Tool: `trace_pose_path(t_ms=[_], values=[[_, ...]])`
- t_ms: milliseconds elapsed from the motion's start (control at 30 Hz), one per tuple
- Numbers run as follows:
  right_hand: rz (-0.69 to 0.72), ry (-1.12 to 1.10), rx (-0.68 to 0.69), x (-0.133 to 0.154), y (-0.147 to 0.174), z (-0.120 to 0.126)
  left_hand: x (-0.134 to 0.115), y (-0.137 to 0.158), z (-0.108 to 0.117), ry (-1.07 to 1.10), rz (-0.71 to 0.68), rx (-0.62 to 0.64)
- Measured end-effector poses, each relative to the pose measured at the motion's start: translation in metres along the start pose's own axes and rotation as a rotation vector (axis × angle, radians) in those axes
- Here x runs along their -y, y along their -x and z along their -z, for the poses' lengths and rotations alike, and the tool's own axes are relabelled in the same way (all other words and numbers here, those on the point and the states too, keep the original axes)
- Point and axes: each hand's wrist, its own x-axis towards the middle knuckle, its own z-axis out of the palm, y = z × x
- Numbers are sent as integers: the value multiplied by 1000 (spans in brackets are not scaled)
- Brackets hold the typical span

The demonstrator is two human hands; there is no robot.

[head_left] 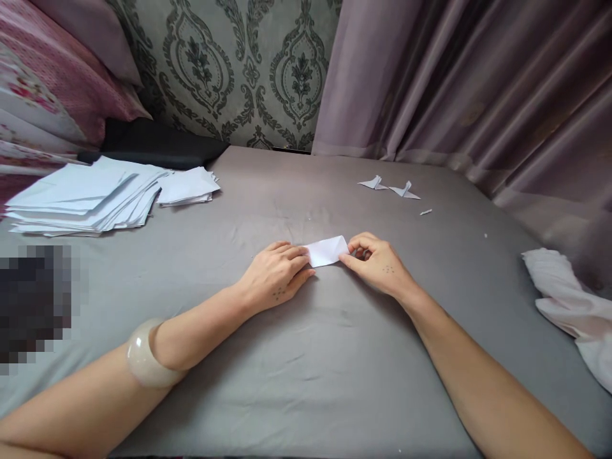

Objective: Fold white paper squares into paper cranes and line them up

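A small white strip of folded paper (327, 251) lies at the middle of the grey cloth surface, with a diagonal crease near its right end. My left hand (278, 273) holds the paper's left end, its fingers together over that edge and the thumb stretched out in front. At the other end, my right hand (377, 260) pinches the paper's right edge between thumb and forefinger, the other fingers curled. What lies under my left fingertips is hidden. A pale bangle (148, 357) sits on my left forearm.
A stack of white paper sheets (81, 197) lies at the back left, beside a smaller paper pile (189, 186). Two folded paper birds (374, 183) and a tiny paper scrap (425, 211) lie back right. White fabric (564, 287) bunches at the right edge; curtains (430, 76) hang behind.
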Motion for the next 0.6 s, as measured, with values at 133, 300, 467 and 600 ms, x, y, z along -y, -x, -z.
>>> trace_pose_path(t_ms=[133,300,467,600], values=[[195,246,-281,11,10,-8,6,0,-1,-79,107,-241],[415,638,-223,27,27,-28,-1,1,1,-8,-44,-238],[407,619,-104,36,34,-37,1,3,-4,81,-56,-46],[314,622,-70,29,30,-27,9,1,-3,272,64,-112]])
